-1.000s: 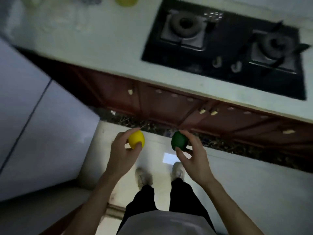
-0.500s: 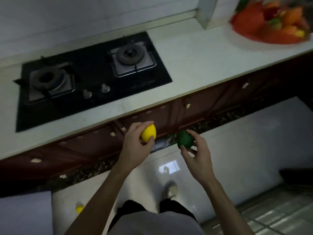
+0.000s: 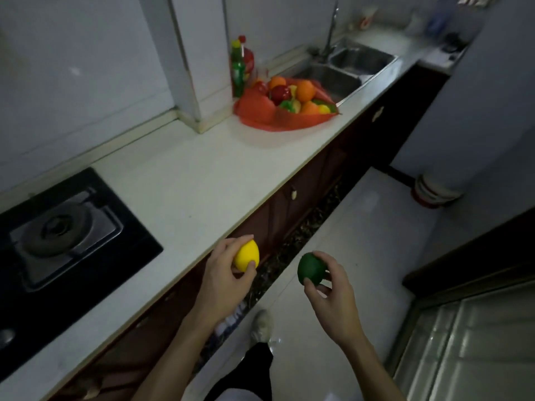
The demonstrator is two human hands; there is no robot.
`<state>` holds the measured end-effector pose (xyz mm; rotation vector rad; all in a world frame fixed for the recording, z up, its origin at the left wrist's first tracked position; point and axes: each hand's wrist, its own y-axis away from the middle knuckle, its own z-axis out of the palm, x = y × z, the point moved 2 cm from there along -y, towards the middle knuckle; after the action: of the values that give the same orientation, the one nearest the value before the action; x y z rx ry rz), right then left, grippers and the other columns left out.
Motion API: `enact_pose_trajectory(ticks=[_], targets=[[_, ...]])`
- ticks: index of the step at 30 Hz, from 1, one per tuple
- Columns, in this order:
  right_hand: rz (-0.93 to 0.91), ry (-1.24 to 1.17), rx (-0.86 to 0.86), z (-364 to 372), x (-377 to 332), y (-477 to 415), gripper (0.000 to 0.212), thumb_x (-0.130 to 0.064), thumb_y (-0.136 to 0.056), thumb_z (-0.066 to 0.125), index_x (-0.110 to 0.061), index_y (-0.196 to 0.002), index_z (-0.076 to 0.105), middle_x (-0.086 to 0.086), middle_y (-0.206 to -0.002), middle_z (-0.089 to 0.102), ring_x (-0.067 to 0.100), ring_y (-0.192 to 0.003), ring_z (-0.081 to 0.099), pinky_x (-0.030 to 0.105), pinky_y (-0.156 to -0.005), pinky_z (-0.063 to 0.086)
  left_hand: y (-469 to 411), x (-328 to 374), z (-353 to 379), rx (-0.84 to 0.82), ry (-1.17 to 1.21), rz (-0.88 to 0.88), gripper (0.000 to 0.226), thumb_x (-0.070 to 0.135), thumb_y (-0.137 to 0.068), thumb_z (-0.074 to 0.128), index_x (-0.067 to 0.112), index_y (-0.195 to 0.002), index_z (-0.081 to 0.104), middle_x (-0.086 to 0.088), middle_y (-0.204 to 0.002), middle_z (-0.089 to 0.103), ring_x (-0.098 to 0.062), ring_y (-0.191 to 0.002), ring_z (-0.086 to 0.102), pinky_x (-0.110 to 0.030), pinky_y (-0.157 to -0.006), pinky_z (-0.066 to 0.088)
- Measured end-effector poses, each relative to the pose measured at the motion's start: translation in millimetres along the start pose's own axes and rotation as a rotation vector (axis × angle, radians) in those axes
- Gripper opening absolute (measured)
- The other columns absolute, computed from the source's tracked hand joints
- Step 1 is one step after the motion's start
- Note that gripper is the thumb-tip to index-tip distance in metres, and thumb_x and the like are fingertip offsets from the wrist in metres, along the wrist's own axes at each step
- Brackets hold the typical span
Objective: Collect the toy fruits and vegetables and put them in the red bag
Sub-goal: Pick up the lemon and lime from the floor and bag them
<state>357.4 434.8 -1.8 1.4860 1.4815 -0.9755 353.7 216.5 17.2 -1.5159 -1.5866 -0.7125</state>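
Observation:
My left hand (image 3: 223, 279) grips a yellow toy lemon (image 3: 246, 259) just off the counter's front edge. My right hand (image 3: 333, 296) holds a dark green round toy fruit (image 3: 311, 269) over the floor. The red bag (image 3: 260, 111) lies open on the white counter far ahead, beside the sink, holding several toy fruits and vegetables (image 3: 292, 95) in orange, red, green and yellow. Both hands are well short of the bag.
A black gas stove (image 3: 66, 235) is set in the white counter (image 3: 202, 175) at left. A steel sink (image 3: 344, 68) and bottles (image 3: 240, 65) stand beyond the bag. Dark cabinets run below the counter; a white bucket (image 3: 434, 192) and glass door are right.
The view has swung right along the counter: the stove has slid to the left and the red bag and sink have come into full view. Both hands still hold their fruits.

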Motion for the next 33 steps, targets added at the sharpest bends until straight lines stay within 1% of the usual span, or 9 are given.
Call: enact_pose_trajectory(ticks=[4,8,11,14,19,23,26,28,33], targets=[[0.025,0.063,0.079,-21.9,-2.9,-57.5,0.05,-0.008,-0.084,0.066,-0.035,-0.124,0.05,-0.012,-0.117,0.048,-0.007,-0.108,0.048,0.023,-0.086,0.055,-76.0,4.1,28.2,-0.059,0.017,0.047,0.045,0.013,-0.084,0.066,0.024,-0.127,0.058,0.002,-0.117,0.054,-0.009,-0.103,0.057,-0.01,-0.074,0.05],[0.043,0.069,0.131,-43.7,-4.6,-108.6,0.049,-0.008,-0.085,0.065,-0.035,-0.123,0.05,-0.01,-0.118,0.049,-0.006,-0.107,0.049,0.018,-0.084,0.054,-144.8,16.1,53.7,-0.123,0.056,0.096,0.047,0.015,-0.084,0.067,0.029,-0.128,0.057,0.003,-0.118,0.054,-0.006,-0.103,0.058,-0.017,-0.076,0.054],[0.079,0.054,0.168,-57.8,2.7,-144.5,0.048,-0.006,-0.084,0.066,-0.032,-0.122,0.052,-0.007,-0.118,0.05,-0.005,-0.105,0.051,0.018,-0.083,0.055,-189.6,25.1,72.4,-0.155,0.067,0.117,0.048,0.013,-0.084,0.066,0.031,-0.128,0.057,0.005,-0.118,0.054,-0.007,-0.103,0.058,-0.02,-0.076,0.056],[0.111,0.025,0.197,-70.9,14.6,-176.3,0.05,-0.003,-0.084,0.066,-0.032,-0.123,0.052,-0.01,-0.12,0.049,-0.006,-0.107,0.051,0.015,-0.081,0.054,-228.7,30.2,94.1,-0.2,0.081,0.117,0.047,0.012,-0.084,0.067,0.027,-0.128,0.057,0.003,-0.12,0.054,-0.007,-0.105,0.058,-0.023,-0.075,0.057],[0.173,0.013,0.199,-104.8,47.4,-245.8,0.051,-0.001,-0.084,0.066,-0.034,-0.12,0.052,-0.007,-0.123,0.05,0.009,-0.105,0.056,0.023,-0.082,0.056,-301.3,37.8,143.1,-0.232,0.065,0.126,0.047,0.014,-0.085,0.066,0.031,-0.128,0.055,0.004,-0.12,0.054,0.0,-0.105,0.056,-0.022,-0.076,0.057],[0.168,0.026,0.146,-143.9,69.9,-325.4,0.047,-0.003,-0.085,0.066,-0.031,-0.12,0.052,-0.002,-0.121,0.05,0.009,-0.103,0.056,0.019,-0.078,0.055,-364.1,45.9,185.0,-0.215,0.037,0.097,0.047,0.021,-0.085,0.064,0.037,-0.128,0.054,0.009,-0.119,0.052,-0.016,-0.094,0.063,-0.03,-0.074,0.058],[0.145,0.037,0.063,-169.8,73.9,-394.1,0.044,-0.004,-0.087,0.064,-0.027,-0.123,0.052,0.001,-0.121,0.052,0.005,-0.1,0.057,0.012,-0.074,0.053,-406.1,50.8,203.1,-0.126,-0.013,0.076,0.048,0.015,-0.084,0.066,0.032,-0.128,0.056,0.006,-0.118,0.053,-0.01,-0.105,0.057,-0.026,-0.077,0.057],[0.078,0.073,0.027,-179.0,67.4,-438.3,0.045,-0.004,-0.087,0.063,-0.025,-0.126,0.052,0.001,-0.12,0.052,0.003,-0.1,0.056,0.006,-0.071,0.05,-430.7,52.3,204.9,-0.066,-0.019,0.051,0.048,0.013,-0.083,0.066,0.029,-0.128,0.057,0.005,-0.118,0.053,-0.006,-0.107,0.055,-0.024,-0.076,0.057],[-0.1,0.135,-0.108,-175.3,37.3,-541.4,0.049,-0.009,-0.087,0.064,-0.031,-0.128,0.048,-0.002,-0.114,0.05,0.008,-0.101,0.056,0.017,-0.078,0.054,-492.9,42.3,197.9,0.053,-0.077,-0.028,0.048,0.018,-0.083,0.067,0.028,-0.128,0.056,0.005,-0.119,0.053,-0.008,-0.107,0.054,-0.031,-0.079,0.057]])
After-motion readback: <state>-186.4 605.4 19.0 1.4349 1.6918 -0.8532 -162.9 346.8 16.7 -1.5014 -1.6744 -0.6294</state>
